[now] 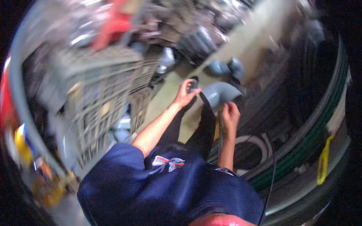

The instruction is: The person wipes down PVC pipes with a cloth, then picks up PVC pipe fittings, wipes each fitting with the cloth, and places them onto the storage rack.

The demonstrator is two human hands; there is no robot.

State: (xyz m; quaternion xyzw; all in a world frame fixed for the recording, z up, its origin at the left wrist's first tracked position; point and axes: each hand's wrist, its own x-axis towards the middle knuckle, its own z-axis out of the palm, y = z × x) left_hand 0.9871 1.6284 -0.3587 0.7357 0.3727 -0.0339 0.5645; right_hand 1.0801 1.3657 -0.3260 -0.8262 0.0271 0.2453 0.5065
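Note:
In the head view my left hand [185, 94] is curled round a small dark object [194, 85], too blurred to name. To its right is a large grey elbow pipe fitting [220, 92], bent towards the right. My right hand [230, 113] is at the lower right edge of this fitting, with its fingers closed on it. Just beyond the large elbow lie smaller grey pipe fittings [218, 67] on the floor.
Stacked plastic crates [109, 101] stand on the left. Green hoses [301, 150] and dark pipes run along the right, with a yellow loop [323, 161] beside them. A white coil [260, 145] lies near my right forearm. Blurred piles fill the far side.

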